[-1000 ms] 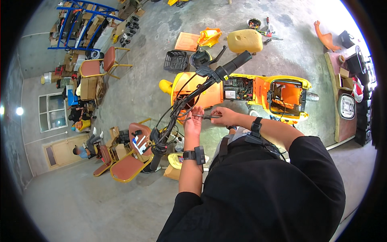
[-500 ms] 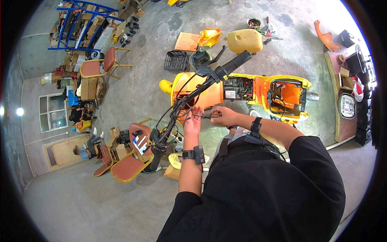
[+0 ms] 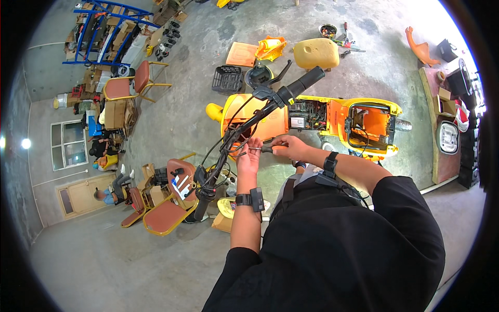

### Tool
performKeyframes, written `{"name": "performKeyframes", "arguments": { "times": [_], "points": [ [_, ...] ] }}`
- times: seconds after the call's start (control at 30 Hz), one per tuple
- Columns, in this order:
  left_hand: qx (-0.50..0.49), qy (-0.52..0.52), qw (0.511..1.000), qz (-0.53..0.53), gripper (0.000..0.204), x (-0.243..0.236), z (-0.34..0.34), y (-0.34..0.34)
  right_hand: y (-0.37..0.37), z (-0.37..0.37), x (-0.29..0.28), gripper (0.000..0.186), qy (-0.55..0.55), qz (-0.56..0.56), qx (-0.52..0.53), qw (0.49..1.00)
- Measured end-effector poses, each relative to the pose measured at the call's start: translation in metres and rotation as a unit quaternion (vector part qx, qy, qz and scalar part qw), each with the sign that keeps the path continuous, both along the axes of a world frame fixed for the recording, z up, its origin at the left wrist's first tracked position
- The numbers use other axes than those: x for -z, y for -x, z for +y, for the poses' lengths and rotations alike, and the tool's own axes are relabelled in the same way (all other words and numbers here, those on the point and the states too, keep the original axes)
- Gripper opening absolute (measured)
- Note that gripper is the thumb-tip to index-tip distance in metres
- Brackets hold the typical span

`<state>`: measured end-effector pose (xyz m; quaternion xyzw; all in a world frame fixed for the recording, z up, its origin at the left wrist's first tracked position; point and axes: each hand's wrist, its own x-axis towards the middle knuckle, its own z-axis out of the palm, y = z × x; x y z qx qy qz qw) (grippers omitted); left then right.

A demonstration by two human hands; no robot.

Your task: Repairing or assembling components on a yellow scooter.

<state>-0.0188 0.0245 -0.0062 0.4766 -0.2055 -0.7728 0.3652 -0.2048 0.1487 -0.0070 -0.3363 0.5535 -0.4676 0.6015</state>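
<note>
My right hand (image 3: 294,148) is closed round the dark handle of a screwdriver (image 3: 266,149), its shaft pointing left. My left hand (image 3: 249,156) lies palm up at the shaft's end, fingers stretched toward the scooter; whether a small part rests on it is too small to tell. Both hands are beside the orange front body (image 3: 268,120) of a partly stripped scooter, just right of its black handlebar (image 3: 265,112) and hanging cables. Farther right, the scooter's inner parts (image 3: 305,115) and open rear frame (image 3: 369,125) are exposed.
Beyond the scooter lie a black basket (image 3: 227,78), an orange panel (image 3: 241,54), a yellow seat (image 3: 316,53) and a bowl of small parts (image 3: 327,30). A brown chair (image 3: 165,213) stands left of the handlebar. A workbench (image 3: 442,158) runs along the right. Another person (image 3: 112,195) sits far left.
My right hand has shifted very slightly on the screwdriver's handle. Otherwise the hands, screwdriver and scooter hold nearly the same places.
</note>
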Motion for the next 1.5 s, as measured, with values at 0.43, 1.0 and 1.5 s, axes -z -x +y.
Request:
{"name": "performKeyframes", "arguments": {
  "times": [0.43, 1.0, 1.5],
  "points": [
    [-0.007, 0.005, 1.0, 0.016, 0.023, 0.009, -0.004, -0.004, 0.006, 0.009, 0.01, 0.047, -0.068, -0.057, -0.031, 0.996],
    [-0.002, -0.011, 1.0, 0.003, 0.021, -0.018, 0.027, -0.009, 0.006, 0.007, -0.003, 0.043, -0.048, 0.007, -0.141, 0.989],
    [0.13, 0.434, 0.73, -0.511, 0.026, 0.038, 0.002, -0.136, -0.121, -0.09, -0.009, 0.027, -0.075, -0.158, 0.122, 0.977]
  ]
}}
